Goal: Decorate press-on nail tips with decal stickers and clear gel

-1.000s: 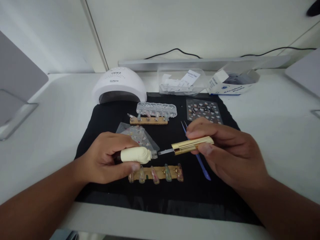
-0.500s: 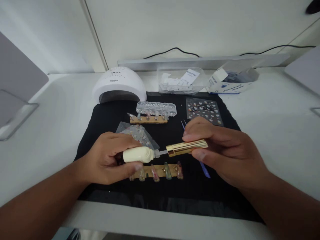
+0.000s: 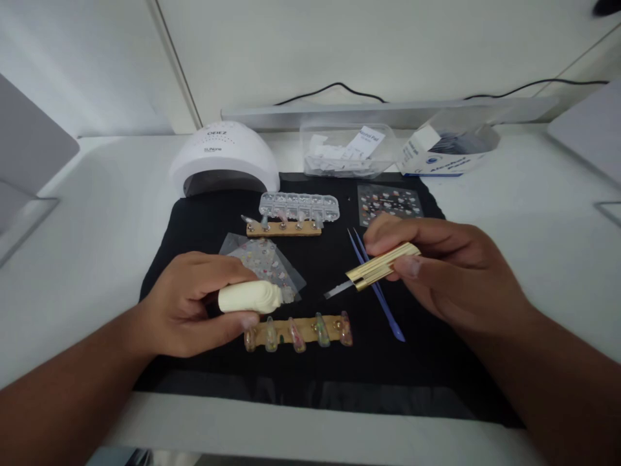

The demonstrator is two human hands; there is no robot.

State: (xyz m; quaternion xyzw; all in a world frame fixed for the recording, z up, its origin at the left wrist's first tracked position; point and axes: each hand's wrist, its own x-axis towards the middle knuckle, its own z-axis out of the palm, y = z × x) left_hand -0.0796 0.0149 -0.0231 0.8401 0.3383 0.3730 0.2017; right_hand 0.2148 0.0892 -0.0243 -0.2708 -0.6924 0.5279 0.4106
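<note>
A white table (image 3: 509, 213) lies under everything, and on it a black cloth mat (image 3: 204, 220) spreads before me. At the mat's far left edge stands a white domed nail lamp (image 3: 223, 155); to the right of it, a clear plastic box of paper packets (image 3: 347, 150) and an open white and blue cardboard box (image 3: 446, 155).

My left hand (image 3: 194, 304) is curled around a cream-coloured plastic bottle (image 3: 247, 298), lying sideways with its neck pointing right. My right hand (image 3: 446, 278) pinches a ribbed gold brush cap (image 3: 385, 265) between thumb and fingers; its thin brush tip slants down to the left, apart from the bottle's neck, near the mat's middle.

Just near of both hands lies a wooden strip carrying five decorated false nails (image 3: 298, 330). A second wooden strip of nails (image 3: 284, 228) sits farther off, touching a clear compartment case of rhinestones (image 3: 298, 206). A sticker sheet in a clear sleeve (image 3: 266, 262) lies beside my left hand, another dark sticker sheet (image 3: 388, 200) at far right. Thin blue plastic sticks (image 3: 376, 291) run under my right hand.
</note>
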